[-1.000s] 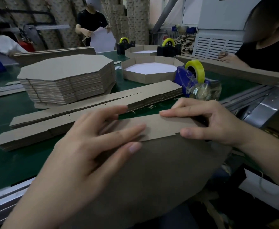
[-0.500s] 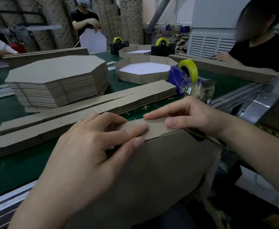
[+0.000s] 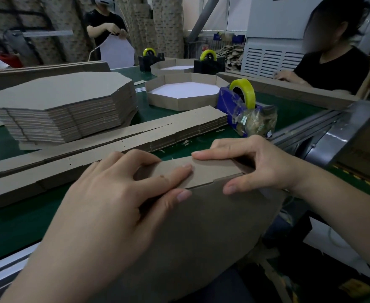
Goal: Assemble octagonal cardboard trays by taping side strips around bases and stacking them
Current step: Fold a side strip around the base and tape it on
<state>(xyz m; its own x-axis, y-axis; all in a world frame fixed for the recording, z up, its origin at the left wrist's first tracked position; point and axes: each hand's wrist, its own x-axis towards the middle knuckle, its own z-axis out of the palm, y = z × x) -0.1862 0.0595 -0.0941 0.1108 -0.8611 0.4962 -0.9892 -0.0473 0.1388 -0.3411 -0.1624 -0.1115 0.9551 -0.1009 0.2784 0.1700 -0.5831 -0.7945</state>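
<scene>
A brown octagonal cardboard base point(image 3: 201, 232) stands tilted on edge against me at the table's near edge. A cardboard side strip point(image 3: 210, 171) lies folded along its top edge. My left hand point(image 3: 114, 204) grips the strip and base from the left, fingers over the strip, thumb on the base's face. My right hand point(image 3: 256, 165) pinches the strip's right end, fingers on top, thumb on the base's face. A stack of octagonal bases point(image 3: 65, 106) and piles of flat strips point(image 3: 118, 145) lie beyond. A finished tray point(image 3: 179, 99) sits behind them.
A blue tape dispenser point(image 3: 234, 108) with a yellow roll stands right of the strips, crumpled tape beside it. Two black dispensers point(image 3: 209, 64) and another tray point(image 3: 171, 67) sit farther back. People work at the far side and at the right. A metal conveyor frame point(image 3: 332, 127) runs along the right.
The base has been tipped up more toward me, and both hands have slid along the strip, pressing it down onto the base's top edge. The view has shifted slightly.
</scene>
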